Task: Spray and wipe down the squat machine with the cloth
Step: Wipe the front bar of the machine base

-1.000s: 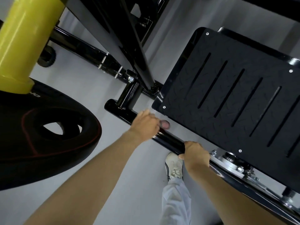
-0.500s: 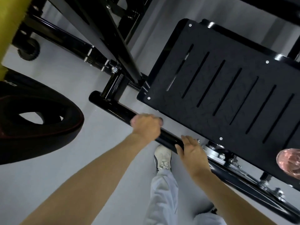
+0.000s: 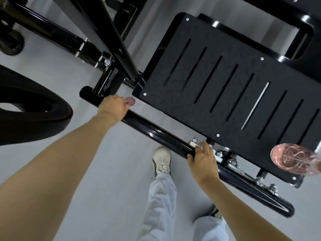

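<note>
- Our left hand (image 3: 113, 107) is wrapped round the low black bar (image 3: 156, 132) of the squat machine (image 3: 119, 46), close to the bar's capped left end, with the thumb tip showing on the far side.
- Our right hand (image 3: 204, 160) lies on the same bar further right, well apart from the left. Its fingers (image 3: 206, 146) reach fairly straight across the top of the tube and the thumb sits on the near side, so it rests rather than clamps.
- Those fingertips end just beside a bolted metal bracket (image 3: 194, 142) under the footplate's near edge.
- The footplate (image 3: 225, 87) is black, with a tread pattern and long parallel slots. It sits just beyond the bar and fills the upper right of our view.
- A pink, see-through object (image 3: 291, 159) shows blurred at the right edge, over the footplate's near corner. We cannot tell what it is.
- A black weight plate (image 3: 34, 122) with a thin red line curves in from the left, apart from the bar.
- Below the bar we see a white shoe (image 3: 161, 160) on the grey floor (image 3: 112, 171), its toe near the tube, and pale trouser legs (image 3: 159, 206).
</note>
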